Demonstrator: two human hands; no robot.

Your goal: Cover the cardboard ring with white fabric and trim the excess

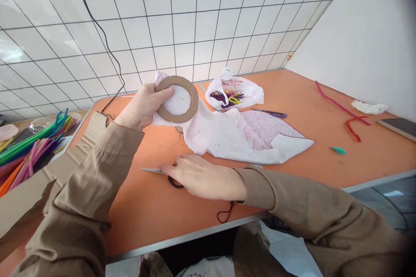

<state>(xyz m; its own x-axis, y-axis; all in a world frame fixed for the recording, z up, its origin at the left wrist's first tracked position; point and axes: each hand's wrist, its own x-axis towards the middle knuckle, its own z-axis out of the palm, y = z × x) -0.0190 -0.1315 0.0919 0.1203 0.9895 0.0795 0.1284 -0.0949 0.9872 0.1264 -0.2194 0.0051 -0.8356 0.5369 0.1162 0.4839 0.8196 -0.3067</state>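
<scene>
Left hand (143, 104) held up a cardboard ring (193, 104) while right hand (201, 177) had scissors (153, 170)

A dark thread loop (223, 216) lay nearest the person, just below the right wrist on the orange bench (146, 212). The right hand was curled down over the scissors, fingers closed about the handles, the blades pointing toward the left. Beyond it, the left hand was raised and pinched the ring, thumb across the front, with white cloth (221, 136) backing the ring and showing through its hole.

Left of both hands, corrugated cardboard (30, 190) ran beneath the left forearm and took up that side; colourful pipe cleaners (42, 138) were bunched past it. The cloth trailed rightward beyond the right hand, its slack lying between that hand and a slim blue tool (273, 113). Well right of the hands were a green scrap (338, 150) and red pipe cleaners (352, 127). A white bag (255, 93) of threads stood behind the cloth, farther off than either hand, and a black cable (107, 43) hung against the tiled wall (182, 17).
</scene>
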